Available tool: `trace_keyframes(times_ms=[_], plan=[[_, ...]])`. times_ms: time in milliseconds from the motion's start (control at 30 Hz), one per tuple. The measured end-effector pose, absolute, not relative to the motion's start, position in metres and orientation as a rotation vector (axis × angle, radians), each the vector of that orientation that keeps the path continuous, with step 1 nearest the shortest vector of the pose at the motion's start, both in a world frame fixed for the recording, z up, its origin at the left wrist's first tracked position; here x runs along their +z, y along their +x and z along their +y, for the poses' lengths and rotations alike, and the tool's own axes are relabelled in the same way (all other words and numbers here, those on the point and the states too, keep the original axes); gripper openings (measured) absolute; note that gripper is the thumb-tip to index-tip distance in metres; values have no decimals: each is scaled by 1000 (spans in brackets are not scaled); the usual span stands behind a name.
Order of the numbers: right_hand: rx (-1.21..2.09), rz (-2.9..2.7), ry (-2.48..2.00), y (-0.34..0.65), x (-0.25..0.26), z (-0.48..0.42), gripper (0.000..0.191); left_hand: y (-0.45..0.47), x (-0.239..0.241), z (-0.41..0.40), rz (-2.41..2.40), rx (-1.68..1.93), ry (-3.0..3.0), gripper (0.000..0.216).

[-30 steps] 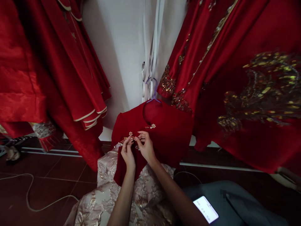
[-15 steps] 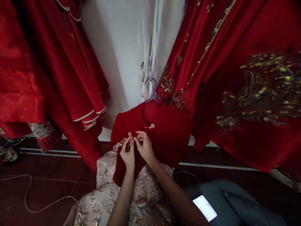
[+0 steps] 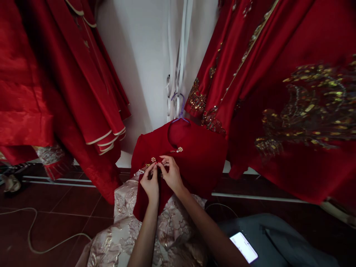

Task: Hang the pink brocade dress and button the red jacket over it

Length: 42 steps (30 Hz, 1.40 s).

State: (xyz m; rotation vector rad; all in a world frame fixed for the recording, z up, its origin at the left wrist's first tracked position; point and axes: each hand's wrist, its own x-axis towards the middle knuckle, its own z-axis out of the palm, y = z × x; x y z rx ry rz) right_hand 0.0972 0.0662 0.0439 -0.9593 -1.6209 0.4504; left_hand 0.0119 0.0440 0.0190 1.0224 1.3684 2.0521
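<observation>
In front of me a red garment (image 3: 200,159) hangs on a purple hanger (image 3: 182,105). Both hands are at its front, fingertips close together. My left hand (image 3: 150,184) pinches with thumb and fingers, and my right hand (image 3: 171,174) pinches just beside it. Between the fingertips a small spot shows on the red cloth; what exactly they hold is too small to make out. A pearl flower ornament (image 3: 153,159) lies just above my left fingertips, with a beaded tassel (image 3: 141,170) to its left. Another pearl flower ornament (image 3: 180,149) sits near the neckline.
Red dresses (image 3: 91,74) hang at the left, and a red gown with gold sequins (image 3: 314,107) hangs at the right. Pale brocade fabric (image 3: 111,244) lies under the garment. A lit phone (image 3: 244,247) rests at lower right. A cable (image 3: 32,237) runs over the tiled floor.
My left hand has shifted slightly left, and its fingertips are a little farther from the right ones. My right hand has hardly moved.
</observation>
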Motion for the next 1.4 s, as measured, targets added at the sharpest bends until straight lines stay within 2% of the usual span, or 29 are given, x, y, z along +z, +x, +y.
trace_keyframes(times_ms=[233, 433, 500, 667, 767, 833, 1000, 1167, 1233, 1400], plan=[[458, -1616, -971, 94, 45, 69, 26, 8, 13, 51, 1343, 1997, 1134, 27], [709, -1718, -1014, 129, 64, 56, 20, 11, 7, 41, 1453, 2000, 1195, 14], [731, -1742, -1104, 150, 66, 46, 19, 14, 4, 28, 1577, 1856, 1389, 15], [775, -1713, -1368, 190, 51, 17, 18, 13, 1, 2, 1677, 1462, 1819, 36], [742, -1754, -1419, 194, 36, 7, 25, 8, -1, 1, 1683, 1350, 1866, 28], [685, -1784, -1440, 192, 29, 5, 30, 6, -2, 2, 1683, 1343, 1854, 22], [684, -1788, -1411, 187, 30, 3, 21, 5, -2, 0, 1653, 1413, 1822, 18], [1164, -1431, -1254, 169, 53, -7, 29, 5, 0, -2, 1639, 1394, 1852, 14], [1256, -1322, -1173, 153, 55, -7, 32, 3, -1, -1, 1592, 1465, 1774, 14], [979, -1245, -1187, 109, 20, 7, 33, -1, -6, 2, 1482, 1610, 1436, 21]])
